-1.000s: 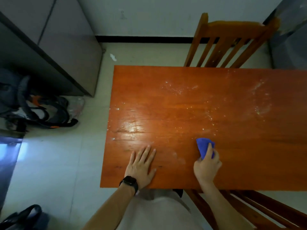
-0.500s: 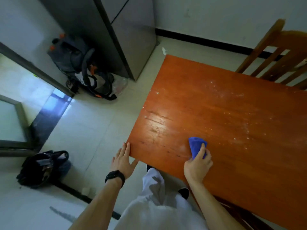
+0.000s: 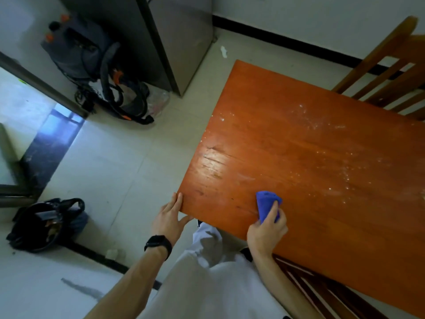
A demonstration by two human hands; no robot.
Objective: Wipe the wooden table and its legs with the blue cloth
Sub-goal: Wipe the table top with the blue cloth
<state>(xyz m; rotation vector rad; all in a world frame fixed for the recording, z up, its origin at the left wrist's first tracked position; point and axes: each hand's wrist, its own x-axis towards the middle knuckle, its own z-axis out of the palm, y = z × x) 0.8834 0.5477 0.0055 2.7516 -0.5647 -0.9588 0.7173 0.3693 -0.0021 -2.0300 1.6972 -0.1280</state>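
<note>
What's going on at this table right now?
A person stands at the near corner of the wooden table. The right hand grips the blue cloth and presses it on the tabletop close to the near edge. The left hand rests against the table's corner, fingers straight. White specks lie across the far part of the top, so that area looks unwiped. The legs are out of view.
</note>
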